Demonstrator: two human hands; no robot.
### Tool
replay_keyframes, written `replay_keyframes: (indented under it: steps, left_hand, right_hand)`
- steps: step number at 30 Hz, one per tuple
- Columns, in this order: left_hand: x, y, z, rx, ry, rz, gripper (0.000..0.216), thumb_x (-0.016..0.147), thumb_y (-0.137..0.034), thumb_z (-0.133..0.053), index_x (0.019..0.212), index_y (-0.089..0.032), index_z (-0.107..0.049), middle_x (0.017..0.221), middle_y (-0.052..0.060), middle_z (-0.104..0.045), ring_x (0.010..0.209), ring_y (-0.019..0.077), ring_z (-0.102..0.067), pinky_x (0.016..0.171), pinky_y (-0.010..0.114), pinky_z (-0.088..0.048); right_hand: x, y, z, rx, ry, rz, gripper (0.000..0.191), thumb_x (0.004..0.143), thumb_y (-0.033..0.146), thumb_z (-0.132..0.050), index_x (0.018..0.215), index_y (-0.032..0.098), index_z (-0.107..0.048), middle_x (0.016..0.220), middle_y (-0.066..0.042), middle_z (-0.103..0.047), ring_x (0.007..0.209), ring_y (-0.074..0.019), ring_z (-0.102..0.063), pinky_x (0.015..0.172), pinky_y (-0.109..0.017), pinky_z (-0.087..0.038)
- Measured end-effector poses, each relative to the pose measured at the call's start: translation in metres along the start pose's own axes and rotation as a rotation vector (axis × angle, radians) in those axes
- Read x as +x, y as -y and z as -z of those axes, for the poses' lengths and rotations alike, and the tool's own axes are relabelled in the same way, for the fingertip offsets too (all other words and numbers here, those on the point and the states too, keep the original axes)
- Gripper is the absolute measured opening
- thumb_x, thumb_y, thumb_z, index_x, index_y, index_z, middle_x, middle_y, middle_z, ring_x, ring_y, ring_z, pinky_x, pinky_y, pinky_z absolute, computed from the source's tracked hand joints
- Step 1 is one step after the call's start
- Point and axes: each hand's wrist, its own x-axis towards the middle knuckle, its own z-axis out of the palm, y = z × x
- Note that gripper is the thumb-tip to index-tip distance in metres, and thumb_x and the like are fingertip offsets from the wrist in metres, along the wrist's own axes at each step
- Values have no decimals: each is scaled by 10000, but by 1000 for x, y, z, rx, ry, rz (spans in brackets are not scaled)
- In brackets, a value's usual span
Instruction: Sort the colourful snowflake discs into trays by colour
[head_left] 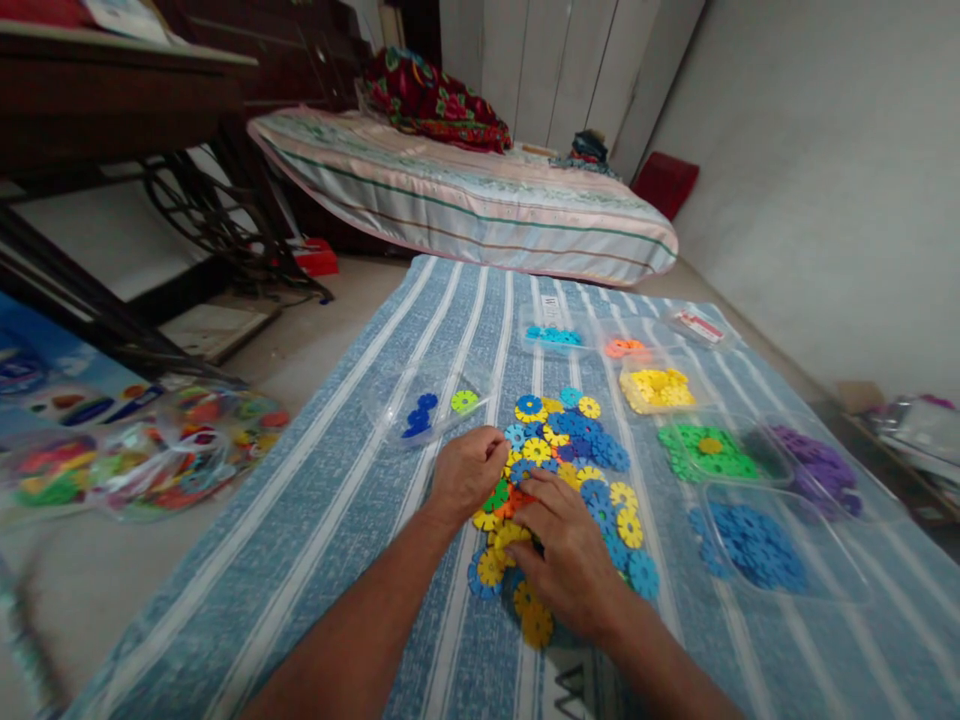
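A loose pile of notched plastic discs, mostly yellow and blue (600,455) with a few orange and green, lies on the striped cloth. My left hand (466,472) is closed at the pile's left side, and whatever its curled fingers hold is hidden. Lower over the pile, my right hand (566,545) has its thumb and fingers closed around a yellow disc (511,535). Below that hand lie more yellow discs (534,615). To the left, a clear plastic tray (390,405) contains dark blue discs (421,413) and a lime-green disc (465,401).
Clear boxes on the right hold sorted discs: light blue (553,336), orange (624,347), yellow (660,389), green (694,455), purple (814,470) and blue (754,545). Bags of colourful pieces (169,455) lie on the floor at left. A bed (465,200) stands behind.
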Motion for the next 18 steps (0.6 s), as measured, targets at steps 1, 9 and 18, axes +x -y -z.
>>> replay_keyframes:
  steps: [1, 9, 18]
  left_hand:
    - [0, 0, 1, -1, 0, 2, 212, 827, -277, -462, 751, -186, -638, 642, -9, -631, 594, 107, -554, 574, 210, -365]
    - [0, -1, 1, 3, 4, 14, 215, 819, -285, -463, 730, -190, -634, 634, -13, -624, 599, 109, -553, 575, 211, -355]
    - [0, -1, 1, -10, -2, 12, 215, 818, -308, -475, 734, -189, -633, 650, -9, -632, 615, 114, -557, 584, 213, -364]
  right_hand:
    - [0, 0, 3, 53, 5, -7, 135, 733, 119, -597, 821, 217, -631, 1069, -63, -623, 1153, -231, -495, 1011, -439, -389]
    - [27, -48, 70, 57, -161, -165, 125, 784, 250, -555, 686, 218, -626, 942, -39, -673, 961, -192, -607, 880, -357, -462]
    - [49, -109, 136, -403, -555, -329, 279, 768, 404, -537, 866, 180, -672, 913, -97, -685, 837, -257, -636, 806, -430, -476]
